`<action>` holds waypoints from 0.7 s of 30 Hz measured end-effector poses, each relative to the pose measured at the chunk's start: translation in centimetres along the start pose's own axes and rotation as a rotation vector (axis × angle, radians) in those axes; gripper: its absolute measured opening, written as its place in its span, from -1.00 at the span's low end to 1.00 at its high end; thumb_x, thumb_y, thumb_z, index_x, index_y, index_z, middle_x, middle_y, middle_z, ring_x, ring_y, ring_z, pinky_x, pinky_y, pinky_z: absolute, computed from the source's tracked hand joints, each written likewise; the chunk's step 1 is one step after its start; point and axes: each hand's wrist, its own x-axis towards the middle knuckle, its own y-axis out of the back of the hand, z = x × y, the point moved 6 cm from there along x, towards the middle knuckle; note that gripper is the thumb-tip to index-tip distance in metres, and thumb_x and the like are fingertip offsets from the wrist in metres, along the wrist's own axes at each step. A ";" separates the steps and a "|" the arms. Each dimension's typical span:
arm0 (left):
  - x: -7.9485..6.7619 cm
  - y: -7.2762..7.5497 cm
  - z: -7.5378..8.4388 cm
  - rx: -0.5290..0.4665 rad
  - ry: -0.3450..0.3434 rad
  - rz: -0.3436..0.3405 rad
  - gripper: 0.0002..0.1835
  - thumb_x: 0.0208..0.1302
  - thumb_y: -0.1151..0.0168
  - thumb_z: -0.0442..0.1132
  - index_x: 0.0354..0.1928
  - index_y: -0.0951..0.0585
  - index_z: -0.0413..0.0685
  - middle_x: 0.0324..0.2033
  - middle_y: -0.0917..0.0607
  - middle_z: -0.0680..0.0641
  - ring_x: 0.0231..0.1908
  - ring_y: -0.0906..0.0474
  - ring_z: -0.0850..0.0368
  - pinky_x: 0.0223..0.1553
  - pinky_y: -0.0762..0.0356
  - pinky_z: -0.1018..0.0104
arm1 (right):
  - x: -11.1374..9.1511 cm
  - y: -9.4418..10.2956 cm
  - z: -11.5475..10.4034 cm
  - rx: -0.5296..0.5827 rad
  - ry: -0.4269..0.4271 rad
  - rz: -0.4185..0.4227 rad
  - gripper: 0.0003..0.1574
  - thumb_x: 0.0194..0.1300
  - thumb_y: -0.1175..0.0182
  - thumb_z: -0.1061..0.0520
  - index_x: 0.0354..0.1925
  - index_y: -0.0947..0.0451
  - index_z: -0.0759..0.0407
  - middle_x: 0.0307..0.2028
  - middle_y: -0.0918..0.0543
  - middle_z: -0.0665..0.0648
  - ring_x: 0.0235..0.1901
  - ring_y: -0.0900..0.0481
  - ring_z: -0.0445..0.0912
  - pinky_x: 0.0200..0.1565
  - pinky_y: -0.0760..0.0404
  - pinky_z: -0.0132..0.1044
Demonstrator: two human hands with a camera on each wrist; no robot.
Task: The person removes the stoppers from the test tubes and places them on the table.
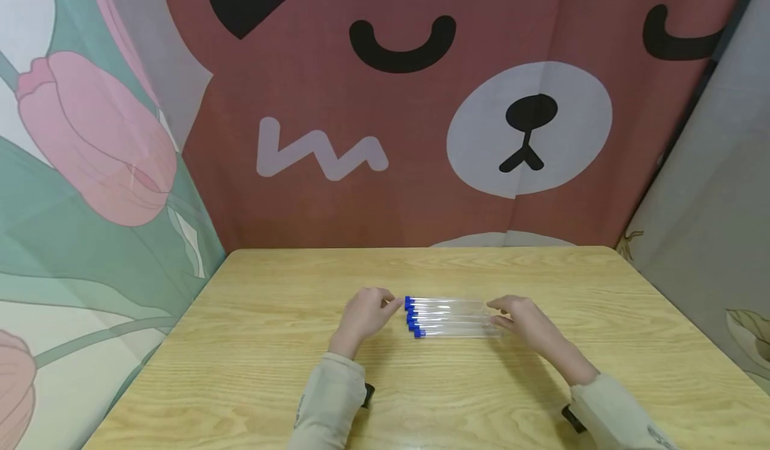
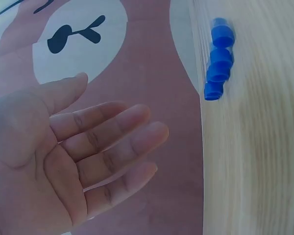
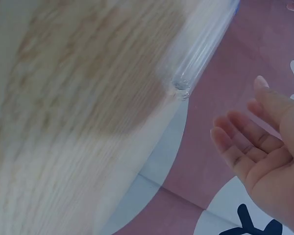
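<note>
Several clear test tubes (image 1: 451,317) with blue caps (image 1: 412,317) lie side by side in a row on the table, caps toward the left. In the head view my left hand (image 1: 365,316) is just left of the caps. Its fingers are loosely bent with nothing in them, as the left wrist view shows of the same hand (image 2: 93,152). Past the closed ends of the tubes, my right hand (image 1: 529,321) hovers at the right. From the right wrist, that hand (image 3: 277,156) appears with relaxed fingers, apart from the tube ends (image 3: 182,89).
The tubes lie on a light wood-grain table (image 1: 271,343). Behind it hangs a curtain (image 1: 415,129) with a bear print, and a flower-print curtain (image 1: 102,149) hangs on the left. Another pale curtain (image 1: 710,216) closes off the right side.
</note>
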 end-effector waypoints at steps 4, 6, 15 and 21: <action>0.0 -0.2 -0.2 -0.126 0.030 -0.034 -0.68 0.28 -0.05 -0.06 -0.38 -0.67 -0.11 -0.44 -0.63 -0.01 -0.49 -0.52 0.20 -0.48 -0.46 0.34 | -0.1 -0.2 0.2 0.030 0.008 -0.014 -0.76 -0.03 -0.28 0.36 -0.30 -0.58 0.42 -0.38 -0.62 0.24 -0.46 -0.57 -0.01 -0.46 -0.57 -0.31; 0.0 -0.4 -0.3 -0.216 0.046 -0.061 -0.69 0.30 -0.03 -0.09 -0.41 -0.65 -0.13 -0.47 -0.62 -0.06 -0.54 -0.53 0.17 -0.54 -0.44 0.35 | -0.1 -0.4 0.3 0.050 0.009 -0.026 -0.77 -0.04 -0.28 0.37 -0.31 -0.58 0.42 -0.40 -0.62 0.24 -0.47 -0.56 -0.03 -0.47 -0.56 -0.34; -0.2 -0.9 -0.7 -0.427 0.121 -0.132 -0.63 0.32 0.01 -0.10 -0.24 -0.61 -0.30 -0.49 -0.61 -0.06 -0.54 -0.57 0.06 -0.44 -0.51 0.27 | -0.3 -1.4 0.8 0.091 0.040 -0.105 -0.81 -0.07 -0.29 0.42 -0.36 -0.58 0.42 -0.42 -0.63 0.23 -0.48 -0.57 -0.05 -0.46 -0.56 -0.37; -0.3 -1.0 -1.0 -0.489 0.143 -0.156 -0.60 0.32 0.01 -0.07 -0.20 -0.59 -0.32 -0.47 -0.63 -0.09 -0.51 -0.59 0.00 -0.43 -0.55 0.17 | -0.4 -1.8 1.4 0.120 0.045 -0.130 -0.81 -0.12 -0.31 0.42 -0.40 -0.60 0.38 -0.46 -0.63 0.18 -0.50 -0.56 -0.11 -0.48 -0.54 -0.40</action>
